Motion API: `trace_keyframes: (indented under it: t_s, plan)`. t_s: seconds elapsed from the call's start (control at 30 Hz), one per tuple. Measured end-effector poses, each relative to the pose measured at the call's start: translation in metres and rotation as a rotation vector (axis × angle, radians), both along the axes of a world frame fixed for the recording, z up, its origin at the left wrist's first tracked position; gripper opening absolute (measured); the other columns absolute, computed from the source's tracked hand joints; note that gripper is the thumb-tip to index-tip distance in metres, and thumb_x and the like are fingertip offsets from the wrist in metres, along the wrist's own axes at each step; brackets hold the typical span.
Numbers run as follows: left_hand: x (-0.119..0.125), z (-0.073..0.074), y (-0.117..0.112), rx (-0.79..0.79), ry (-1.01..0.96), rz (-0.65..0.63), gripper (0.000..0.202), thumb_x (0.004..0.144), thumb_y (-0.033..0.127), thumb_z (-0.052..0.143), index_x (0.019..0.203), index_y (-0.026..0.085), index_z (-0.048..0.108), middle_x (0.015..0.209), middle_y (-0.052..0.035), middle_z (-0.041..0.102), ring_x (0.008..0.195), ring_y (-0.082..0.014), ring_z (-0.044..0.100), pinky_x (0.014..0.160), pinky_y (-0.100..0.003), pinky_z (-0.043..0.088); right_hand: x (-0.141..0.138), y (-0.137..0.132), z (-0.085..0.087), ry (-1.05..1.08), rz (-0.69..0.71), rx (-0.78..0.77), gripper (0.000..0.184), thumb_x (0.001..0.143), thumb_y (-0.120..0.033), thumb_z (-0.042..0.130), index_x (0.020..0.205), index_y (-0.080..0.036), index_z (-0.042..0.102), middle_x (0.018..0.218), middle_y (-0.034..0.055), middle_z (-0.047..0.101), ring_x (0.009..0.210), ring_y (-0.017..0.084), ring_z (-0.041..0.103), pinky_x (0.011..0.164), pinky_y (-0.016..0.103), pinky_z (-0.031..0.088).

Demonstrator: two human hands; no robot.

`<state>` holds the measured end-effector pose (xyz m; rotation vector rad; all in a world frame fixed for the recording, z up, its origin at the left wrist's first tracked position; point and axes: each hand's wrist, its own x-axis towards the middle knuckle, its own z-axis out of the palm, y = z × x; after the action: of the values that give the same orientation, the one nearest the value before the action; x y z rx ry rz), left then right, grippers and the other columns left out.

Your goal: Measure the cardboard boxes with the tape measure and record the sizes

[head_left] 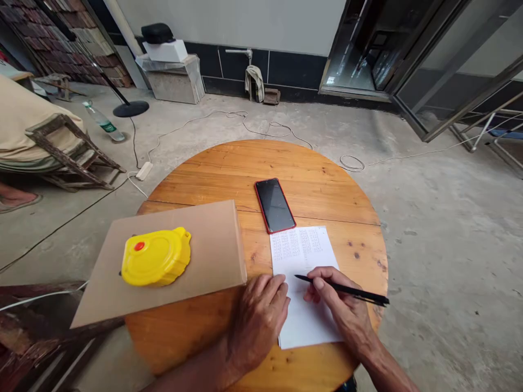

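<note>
A black pen [347, 289] slants over a sheet of white paper [304, 316], pinched between the thumb and fingers of my right hand [341, 305]. Its tip points left, close to the sheet's surface; I cannot tell whether it touches. Rows of small handwriting fill the upper part of the sheet, and the lower part is blank. My left hand [261, 313] rests at the paper's left edge, its fingers curled together and holding no object that shows. Just beyond the paper's top edge lies a smartphone [275, 204] in a red case, its screen dark.
A flat cardboard box [216, 245] overhangs the left side of the round wooden table [229, 169]. On it sits a yellow case with a red button [157, 257]. At left on the floor are a wooden chair [69, 147], a plastic bottle [104, 124] and cables; part of another person's foot [18, 198] shows.
</note>
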<state>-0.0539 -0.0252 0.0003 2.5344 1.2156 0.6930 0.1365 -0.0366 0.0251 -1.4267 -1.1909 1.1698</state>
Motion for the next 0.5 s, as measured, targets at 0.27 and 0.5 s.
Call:
trace_keyframes:
  t_s: [0.27,0.5]
  plan:
    - [-0.003,-0.001,0.000,0.004,-0.003,0.049,0.023,0.091,0.014,0.054,0.113,0.014,0.063,0.122,-0.0087,0.067,0.091,-0.0242,0.062,0.076,-0.039,0.053,-0.017,0.031,0.001,-0.186,0.111,0.083,0.023,0.095,-0.036,0.054,0.082,-0.020,0.064,0.062,-0.0001,0.063,0.057,0.014,0.059,0.055,0.024,0.047]
    - [-0.003,0.002,0.003,-0.017,-0.034,0.061,0.027,0.092,0.014,0.055,0.117,0.013,0.062,0.122,-0.0086,0.068,0.091,-0.0238,0.063,0.074,-0.037,0.054,-0.026,0.040,-0.007,-0.314,0.112,0.148,0.019,0.093,-0.031,0.055,0.083,-0.020,0.065,0.059,-0.0013,0.061,0.051,0.013,0.055,0.049,0.023,0.044]
